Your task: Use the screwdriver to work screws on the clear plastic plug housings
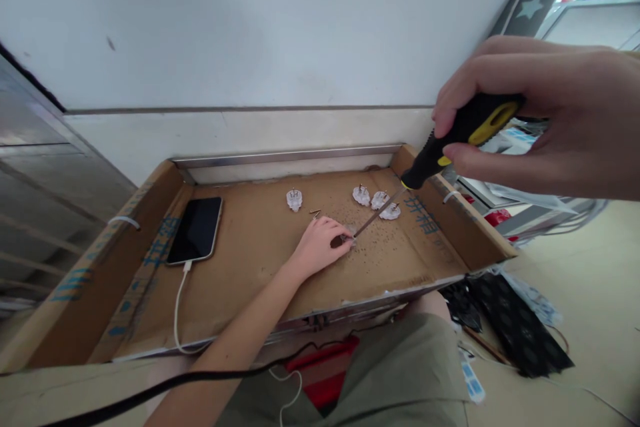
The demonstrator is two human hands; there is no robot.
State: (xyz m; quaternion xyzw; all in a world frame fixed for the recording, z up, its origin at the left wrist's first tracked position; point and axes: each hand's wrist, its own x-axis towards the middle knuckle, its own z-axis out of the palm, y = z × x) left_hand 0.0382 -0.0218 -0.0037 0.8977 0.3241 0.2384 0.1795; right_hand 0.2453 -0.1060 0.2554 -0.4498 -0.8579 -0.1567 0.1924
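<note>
My right hand (530, 113) is closed around the black and yellow handle of a screwdriver (465, 133), whose long shaft slants down to the left. Its tip meets a small clear plastic piece (352, 233), which looks like a plug and is partly hidden by my fingers. My left hand (323, 243) pinches that piece against the cardboard. Behind it stands a clear plug (294, 199) with metal pins up. Close to the right, several more clear plugs (361, 195) sit together. Small brass-coloured pieces (315, 213) lie just beyond my left fingers.
A cardboard-lined tray (250, 300) with raised side walls holds everything. At its left a black-screened phone (196, 229) is attached to a white cable (177, 307). Dark specks are scattered around the work. A black cable (200, 377) crosses below my left forearm. A white wall rises behind.
</note>
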